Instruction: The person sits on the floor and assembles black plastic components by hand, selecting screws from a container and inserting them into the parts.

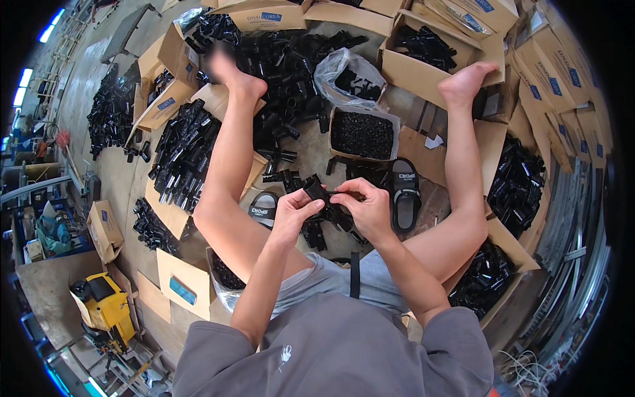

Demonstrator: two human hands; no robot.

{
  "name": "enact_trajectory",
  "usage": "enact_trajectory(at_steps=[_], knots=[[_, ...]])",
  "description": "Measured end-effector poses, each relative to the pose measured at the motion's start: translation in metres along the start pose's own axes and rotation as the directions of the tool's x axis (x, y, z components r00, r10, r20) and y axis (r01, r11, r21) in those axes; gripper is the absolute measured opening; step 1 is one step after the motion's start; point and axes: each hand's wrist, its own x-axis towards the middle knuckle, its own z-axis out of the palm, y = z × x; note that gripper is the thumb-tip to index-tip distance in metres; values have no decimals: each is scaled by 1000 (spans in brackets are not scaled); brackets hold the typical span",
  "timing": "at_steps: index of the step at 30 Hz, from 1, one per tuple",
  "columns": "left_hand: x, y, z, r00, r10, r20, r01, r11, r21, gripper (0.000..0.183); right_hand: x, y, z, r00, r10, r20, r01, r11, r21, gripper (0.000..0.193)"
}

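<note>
At the time of inspection the person sat on the floor with legs spread. The left hand (293,210) and right hand (366,208) met in front of the knees, both closed around a small black plastic fitting (316,190). The left thumb and fingers pinched its near end, and the right fingers curled over the other side, where a second piece may have been pressed on (the joint itself was hidden by the fingers).

Judged from the layout, the work was well under way but far from finished. A loose heap of black parts (291,73) lay between the feet, and more filled the cardboard boxes (423,59) on both sides. A small open box of fine black pieces (362,134) sat just ahead of the hands, beside a clear plastic bag (347,76).

The parts appeared rigid, moulded, angular and faintly glossy. The cartons were plain brown corrugated board, several flattened as mats. A pair of black sandals (405,192) lay near the right hand.
</note>
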Motion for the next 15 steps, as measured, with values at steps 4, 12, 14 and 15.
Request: enact_trajectory(at_steps=[4, 12, 14, 15], knots=[[-2, -4, 3, 1000, 16, 5, -16, 1000, 19, 36, -7, 0, -8, 999, -42, 10, 42, 998, -50, 13], [-8, -2, 16, 998, -7, 66, 1, 997, 80, 34, -14, 17, -14, 986, -164, 44, 167, 982, -85, 17], [-9, -1, 18, 998, 2, 55, -6, 997, 82, 31, -20, 20, -8, 999, -39, 35, 35, 996, 85, 16], [-9, 0, 18, 999, 9, 45, -13, 996, 83, 29, -23, 21, -6, 995, 89, 47, -98, 963, 252, 15]])
